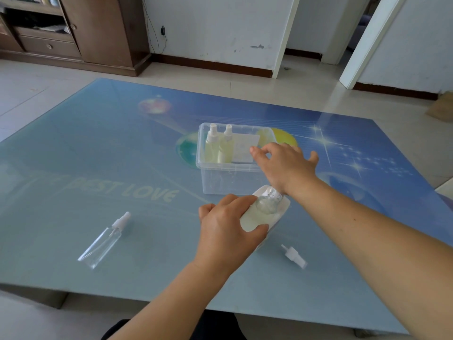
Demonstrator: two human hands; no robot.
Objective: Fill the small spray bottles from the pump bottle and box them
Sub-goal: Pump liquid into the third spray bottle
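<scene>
Pale-yellow liquid fills the uncapped spray bottle (259, 212); our left hand (228, 229) grips it, neck toward the box (210, 177). Its loose cap (294, 256) lies near right; our right hand (286, 163), spread, presses the pump bottle (285, 207)

We have one wide-angle view, worn on the head, looking forward and down over the surface (98, 148) from its near edge. Both forearms reach in from the bottom, close to the lens. The far floor (186, 74), wall (215, 28) and a cabinet (98, 30) at far left fill the top.
</scene>
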